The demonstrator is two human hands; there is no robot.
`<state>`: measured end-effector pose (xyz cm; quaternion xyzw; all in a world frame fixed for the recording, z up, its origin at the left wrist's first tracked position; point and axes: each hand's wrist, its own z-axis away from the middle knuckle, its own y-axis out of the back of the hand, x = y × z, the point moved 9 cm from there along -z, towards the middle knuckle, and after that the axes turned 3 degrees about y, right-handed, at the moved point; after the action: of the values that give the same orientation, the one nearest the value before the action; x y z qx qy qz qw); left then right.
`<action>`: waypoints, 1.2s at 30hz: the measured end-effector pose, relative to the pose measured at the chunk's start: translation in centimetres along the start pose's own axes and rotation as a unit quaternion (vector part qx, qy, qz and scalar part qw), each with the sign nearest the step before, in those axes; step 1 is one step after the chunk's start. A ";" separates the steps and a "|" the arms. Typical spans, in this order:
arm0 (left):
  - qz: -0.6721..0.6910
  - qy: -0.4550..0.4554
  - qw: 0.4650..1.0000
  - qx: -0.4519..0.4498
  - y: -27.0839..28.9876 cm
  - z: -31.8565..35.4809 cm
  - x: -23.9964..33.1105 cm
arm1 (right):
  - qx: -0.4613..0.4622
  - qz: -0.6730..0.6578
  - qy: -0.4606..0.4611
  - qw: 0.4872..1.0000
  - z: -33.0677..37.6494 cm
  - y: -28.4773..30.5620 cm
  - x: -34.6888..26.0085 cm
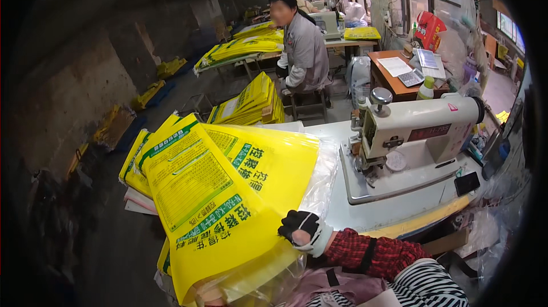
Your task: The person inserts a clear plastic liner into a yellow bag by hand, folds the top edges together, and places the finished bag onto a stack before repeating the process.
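A yellow printed sack [217, 221] with green bands and a clear plastic liner at its near end slants across the left of the table. It lies on top of more yellow sacks [291, 153], whose clear liners reach toward the sewing machine. My right hand [303, 231], in a black glove with white wrapping, has its fingers curled at the top sack's right edge. Low in the view, my left hand [210, 294] shows only in part beside the sack's near end; its fingers are hidden by the sack and liner.
A white industrial sewing machine [416, 130] stands on the white tabletop, with a dark phone [467, 183] near its right end. Beyond, a seated person in grey [305, 50] is beside stacked yellow sacks [251, 101]. A brown desk [388, 70] holds papers and a calculator.
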<state>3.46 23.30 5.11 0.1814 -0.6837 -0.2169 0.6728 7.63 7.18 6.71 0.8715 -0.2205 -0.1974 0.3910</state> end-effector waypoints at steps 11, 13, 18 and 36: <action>0.119 0.058 0.991 -0.015 1.2 1.1 -1.3 | -0.019 -0.015 -0.020 0.999 1.3 -0.6 -0.3; 0.176 0.086 0.980 -0.028 1.6 1.4 -1.2 | -0.013 -0.017 -0.022 1.000 1.1 -0.4 -0.2; 0.382 0.219 0.886 -0.148 2.7 5.4 2.2 | -0.001 -0.008 -0.026 1.000 0.3 0.7 0.3; 0.086 -0.229 0.916 0.319 25.7 -18.8 36.1 | 0.006 -0.004 -0.068 0.998 0.3 3.6 0.5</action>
<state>22.36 24.39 49.33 0.2720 -0.8650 0.0353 0.4201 7.09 4.61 9.18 0.8592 -0.2442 -0.2563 0.3693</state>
